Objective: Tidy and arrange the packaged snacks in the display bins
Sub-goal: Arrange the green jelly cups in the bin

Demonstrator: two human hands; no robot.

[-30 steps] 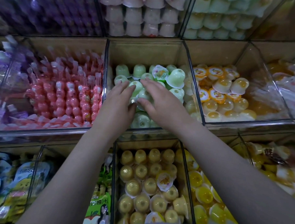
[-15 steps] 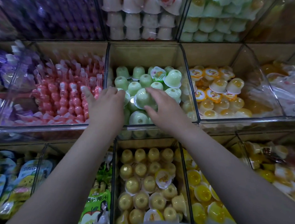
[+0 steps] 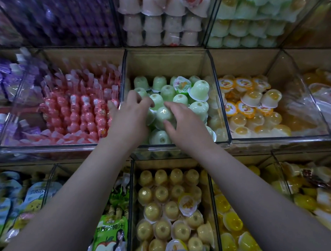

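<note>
In the middle clear acrylic bin (image 3: 169,63), the pale green domed plastic jelly cup (image 3: 164,115) stands base-up between both hands: the right hand (image 3: 187,126) pinches it, thumb and forefinger, while the left hand (image 3: 131,118) curls its fingers beside it, grip indeterminate.

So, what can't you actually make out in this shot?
Head view only:
- Left hand: its own back hides whether the fingers grip any cup.
- Green jelly cup pinched by the right hand: its right side is covered by the fingers.
- Purple packets, top left: blurred, print unreadable.
- Far-right wrapped packs: cut off by the frame edge, glare on the wrap.
- Pouches, bottom left: blurred.
</note>
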